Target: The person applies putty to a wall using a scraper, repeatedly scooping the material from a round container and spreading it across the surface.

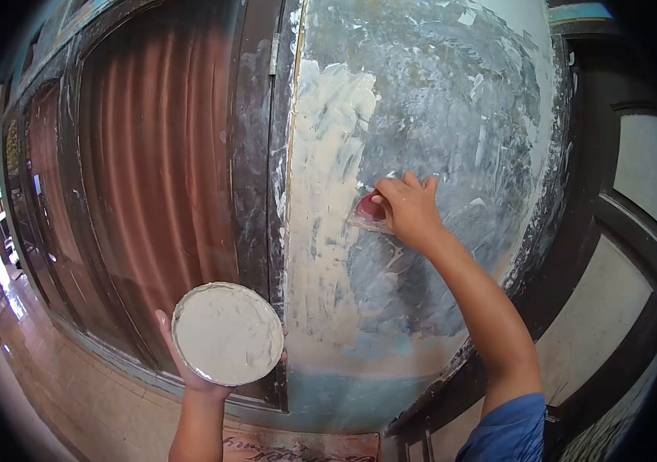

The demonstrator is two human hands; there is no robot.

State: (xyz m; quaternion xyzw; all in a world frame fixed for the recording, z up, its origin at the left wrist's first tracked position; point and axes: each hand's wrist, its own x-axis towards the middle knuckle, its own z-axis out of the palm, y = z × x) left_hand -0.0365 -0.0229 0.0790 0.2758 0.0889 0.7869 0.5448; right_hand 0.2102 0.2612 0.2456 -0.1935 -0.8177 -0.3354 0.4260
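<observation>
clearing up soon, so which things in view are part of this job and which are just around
In the job:
scraper, in the right hand
tub of pale paste, in the left hand
patchy wall

Just around:
curtain
mat
panelled door

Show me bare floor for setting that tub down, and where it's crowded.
Bare tiled floor shows at lower left, between the curtained pane and the left forearm. It's crowded at bottom middle, where a lettered mat lies near the wall.

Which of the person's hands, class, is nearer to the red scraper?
Right: the right hand grips the red scraper at the wall. The left hand is lower, apart from it, holding the tub.
</observation>
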